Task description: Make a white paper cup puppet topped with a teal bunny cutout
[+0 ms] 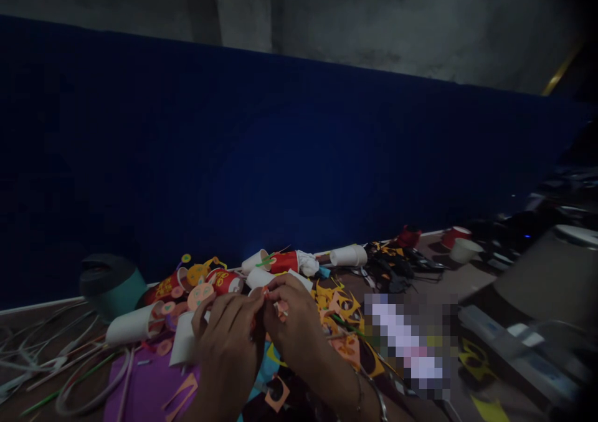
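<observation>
A dark blue partition (289,154) is seen across the bkgd., w/ a gray wall (397,23) visible above it. A cluttered tabletop (474,280) is set along its foot. A purple sheet (144,384) is laid at near L., partly covered by pale sticks & cutouts. Over the clutter, L. hand (231,338) & R. hand (299,319) are held close together, fingers bent. A teal-and-black cylinder (124,294) is placed at far L., near a white paper cup (133,325) tipped on its side. Yellow cutouts (343,300) are strewn just R. of the hands. A peach face disc (200,297) is partly hidden by L. fingers. A tiny red-orange piece (266,291), btwn. the two hands, is pinched in R. fingertips; whether L. fingertips are closed on it can't be told.
</observation>
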The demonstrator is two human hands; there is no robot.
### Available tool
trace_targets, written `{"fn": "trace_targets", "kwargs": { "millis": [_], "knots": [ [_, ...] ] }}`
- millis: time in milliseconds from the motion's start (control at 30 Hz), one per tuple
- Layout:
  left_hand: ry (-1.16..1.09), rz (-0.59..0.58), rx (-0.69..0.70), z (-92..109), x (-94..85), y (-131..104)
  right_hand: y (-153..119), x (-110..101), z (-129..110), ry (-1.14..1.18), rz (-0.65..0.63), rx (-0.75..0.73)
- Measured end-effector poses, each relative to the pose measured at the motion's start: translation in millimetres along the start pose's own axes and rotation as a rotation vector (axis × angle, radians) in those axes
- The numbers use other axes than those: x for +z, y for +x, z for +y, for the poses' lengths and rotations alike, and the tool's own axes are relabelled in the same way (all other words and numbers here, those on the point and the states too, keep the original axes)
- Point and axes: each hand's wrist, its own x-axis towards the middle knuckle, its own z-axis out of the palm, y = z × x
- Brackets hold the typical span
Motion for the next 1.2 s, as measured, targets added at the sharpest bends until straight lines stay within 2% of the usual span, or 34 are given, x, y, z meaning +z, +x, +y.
{"fn": "trace_targets", "kwargs": {
  "millis": [767,1200],
  "knots": [
    [-0.076,-0.021,-0.027,-7.9,0.7,-0.5,0.4,-2.0,1.2,-0.09,-0.015,-0.03],
    [-0.1,-0.022,-0.069,-9.1,4.5,-1.3,1.1,-2.9,0.9,-0.053,-0.041,-0.043]
  ]
}}
